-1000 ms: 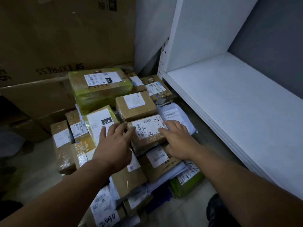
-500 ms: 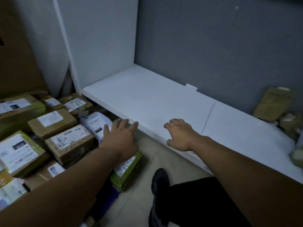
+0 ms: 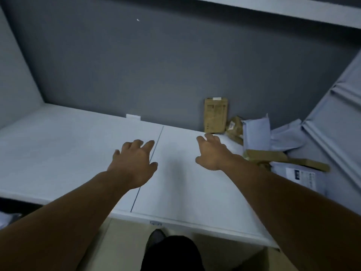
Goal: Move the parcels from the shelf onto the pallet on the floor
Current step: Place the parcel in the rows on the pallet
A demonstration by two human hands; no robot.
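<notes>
Our left hand [image 3: 134, 163] and right hand [image 3: 212, 152] hover spread and empty over the mostly cleared shelf [image 3: 58, 153], with a few parcels [image 3: 215, 115] just beyond the right hand left to move.

L hand [image 3: 132, 165] is over the shelf [image 3: 68, 153] left of its seam, R hand [image 3: 212, 153] right of it, w/ parcels [image 3: 273, 155] at the shelf's R end: flat box [image 3: 215, 116] upright against rear wall [image 3: 156, 65], mailer bags [image 3: 256, 132] beside it.
</notes>
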